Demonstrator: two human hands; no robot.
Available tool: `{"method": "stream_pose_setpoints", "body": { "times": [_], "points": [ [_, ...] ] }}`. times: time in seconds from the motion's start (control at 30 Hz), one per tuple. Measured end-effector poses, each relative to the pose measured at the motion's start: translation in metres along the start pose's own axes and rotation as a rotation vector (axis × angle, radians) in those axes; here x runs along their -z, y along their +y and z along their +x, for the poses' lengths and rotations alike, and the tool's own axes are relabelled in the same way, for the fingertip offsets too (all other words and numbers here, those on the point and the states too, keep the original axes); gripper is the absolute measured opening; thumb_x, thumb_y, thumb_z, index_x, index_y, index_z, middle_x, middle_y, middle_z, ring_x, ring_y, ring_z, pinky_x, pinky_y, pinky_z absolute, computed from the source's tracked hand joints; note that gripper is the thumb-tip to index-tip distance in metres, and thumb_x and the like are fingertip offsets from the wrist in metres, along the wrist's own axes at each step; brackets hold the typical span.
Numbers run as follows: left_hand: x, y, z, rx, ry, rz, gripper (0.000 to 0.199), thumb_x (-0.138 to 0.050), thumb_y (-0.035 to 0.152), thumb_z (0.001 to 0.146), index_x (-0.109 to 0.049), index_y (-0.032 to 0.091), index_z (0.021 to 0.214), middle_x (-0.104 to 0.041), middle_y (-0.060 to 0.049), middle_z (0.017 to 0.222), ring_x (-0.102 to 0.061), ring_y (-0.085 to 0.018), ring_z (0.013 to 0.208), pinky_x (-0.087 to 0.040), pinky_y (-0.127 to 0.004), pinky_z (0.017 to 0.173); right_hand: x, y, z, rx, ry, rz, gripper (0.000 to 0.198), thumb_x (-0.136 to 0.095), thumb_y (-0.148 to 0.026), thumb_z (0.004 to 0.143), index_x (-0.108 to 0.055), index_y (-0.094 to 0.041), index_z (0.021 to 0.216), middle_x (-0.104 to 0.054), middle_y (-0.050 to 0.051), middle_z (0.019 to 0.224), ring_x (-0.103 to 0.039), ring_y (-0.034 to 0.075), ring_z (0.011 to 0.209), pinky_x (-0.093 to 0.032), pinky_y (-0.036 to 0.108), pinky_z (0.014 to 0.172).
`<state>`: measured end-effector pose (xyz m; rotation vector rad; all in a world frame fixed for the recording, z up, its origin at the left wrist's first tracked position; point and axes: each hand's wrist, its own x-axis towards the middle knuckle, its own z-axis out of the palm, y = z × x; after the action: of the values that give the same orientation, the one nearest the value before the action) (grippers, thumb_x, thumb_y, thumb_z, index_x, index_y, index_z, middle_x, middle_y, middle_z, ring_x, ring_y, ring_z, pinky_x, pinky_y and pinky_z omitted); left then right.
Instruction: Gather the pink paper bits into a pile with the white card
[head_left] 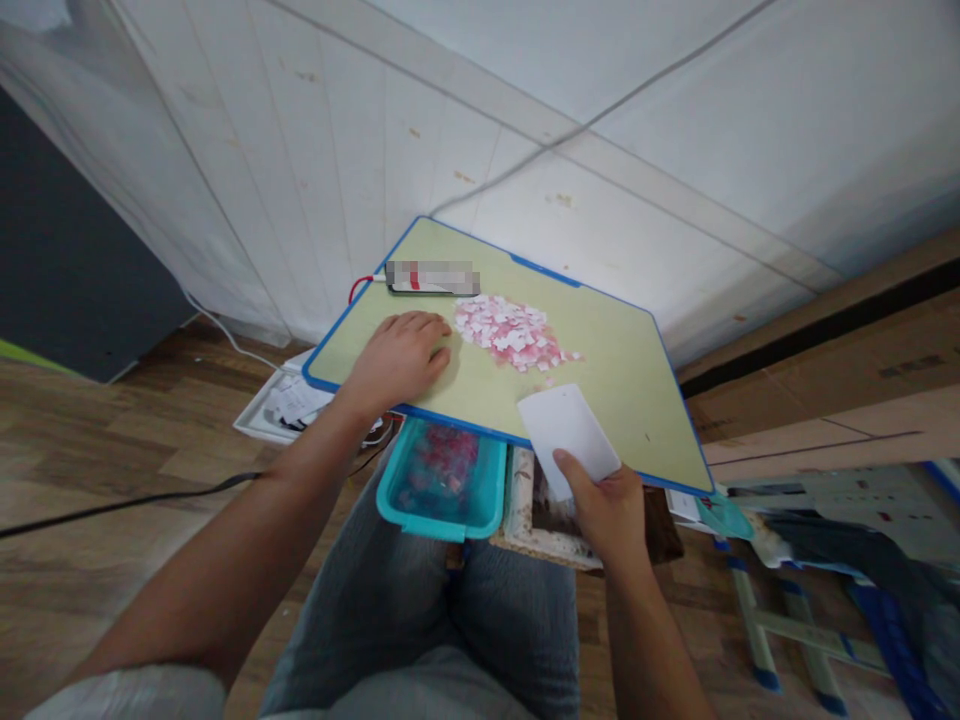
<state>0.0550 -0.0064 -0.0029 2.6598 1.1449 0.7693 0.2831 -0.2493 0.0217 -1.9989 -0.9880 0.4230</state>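
Observation:
My right hand grips a white card by its lower end, thumb on top, and tilts it over the front edge of the yellow-green board. A heap of small pink and white pieces lies spread on the board, beyond the card. Left of the heap, my left hand rests palm down on the board, its fingers loosely bent and nothing seen in it. Behind that hand, near the far left edge, lies a phone-like device, partly blurred, with a red cable.
Under the board's front edge, a turquoise basket holds reddish pieces in clear plastic. Beside it stands a patterned box, partly hidden by my right hand. A white tray sits at left. Cardboard leans at right; a white wall rises behind.

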Motion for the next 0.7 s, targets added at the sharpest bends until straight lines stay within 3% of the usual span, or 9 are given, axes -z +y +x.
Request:
{"method": "stream_pose_setpoints", "body": {
  "times": [0.13, 0.23, 0.4, 0.47, 0.57, 0.7],
  "points": [
    [0.001, 0.001, 0.000, -0.004, 0.005, 0.002, 0.040, -0.049, 0.028, 0.095, -0.066, 0.019, 0.131, -0.064, -0.013, 0.142, -0.055, -0.030, 0.135, -0.038, -0.050, 0.118, -0.010, -0.014, -0.008, -0.012, -0.187, 0.095, 0.044, -0.080, -0.046, 0.080, -0.080, -0.014, 0.111, -0.080, 0.015, 0.111, -0.076, 0.034, 0.102, -0.060, 0.044, 0.092],
    [0.002, 0.001, -0.001, -0.008, 0.002, 0.006, 0.040, -0.049, 0.028, 0.096, -0.066, 0.018, 0.131, -0.065, -0.013, 0.141, -0.055, -0.030, 0.134, -0.039, -0.049, 0.118, -0.003, -0.019, -0.005, -0.049, -0.296, 0.176, 0.045, -0.080, -0.048, 0.080, -0.080, -0.014, 0.110, -0.081, 0.013, 0.108, -0.077, 0.031, 0.093, -0.062, 0.041, 0.083],
    [0.000, 0.000, -0.001, -0.015, 0.011, 0.010, 0.040, -0.049, 0.028, 0.096, -0.066, 0.018, 0.130, -0.065, -0.012, 0.141, -0.056, -0.029, 0.134, -0.039, -0.048, 0.117, 0.023, -0.005, 0.024, -0.058, -0.039, 0.136, 0.046, -0.075, -0.052, 0.083, -0.080, -0.011, 0.102, -0.081, 0.013, 0.087, -0.075, 0.028, 0.076, -0.058, 0.035, 0.067],
    [0.000, 0.000, -0.001, -0.014, 0.019, 0.005, 0.040, -0.049, 0.028, 0.096, -0.066, 0.017, 0.130, -0.065, -0.013, 0.141, -0.056, -0.030, 0.134, -0.039, -0.048, 0.117, 0.030, 0.003, 0.039, 0.033, 0.045, 0.054, 0.046, -0.073, -0.051, 0.084, -0.079, -0.011, 0.106, -0.081, 0.014, 0.097, -0.075, 0.029, 0.086, -0.058, 0.036, 0.075],
    [0.000, 0.000, -0.001, -0.013, 0.020, 0.004, 0.040, -0.049, 0.028, 0.096, -0.066, 0.018, 0.130, -0.065, -0.012, 0.142, -0.056, -0.029, 0.134, -0.039, -0.049, 0.117, 0.033, 0.010, 0.054, 0.127, 0.023, -0.102, 0.047, -0.070, -0.053, 0.086, -0.080, -0.011, 0.104, -0.081, 0.016, 0.103, -0.075, 0.032, 0.096, -0.056, 0.039, 0.084],
    [0.000, 0.000, -0.002, -0.018, 0.022, 0.003, 0.039, -0.049, 0.028, 0.096, -0.066, 0.018, 0.130, -0.065, -0.012, 0.142, -0.056, -0.029, 0.134, -0.039, -0.048, 0.117, 0.027, 0.012, 0.056, 0.166, -0.050, -0.220, 0.049, -0.067, -0.056, 0.088, -0.080, -0.011, 0.099, -0.081, 0.015, 0.094, -0.075, 0.033, 0.088, -0.055, 0.040, 0.080]
  ]
}}
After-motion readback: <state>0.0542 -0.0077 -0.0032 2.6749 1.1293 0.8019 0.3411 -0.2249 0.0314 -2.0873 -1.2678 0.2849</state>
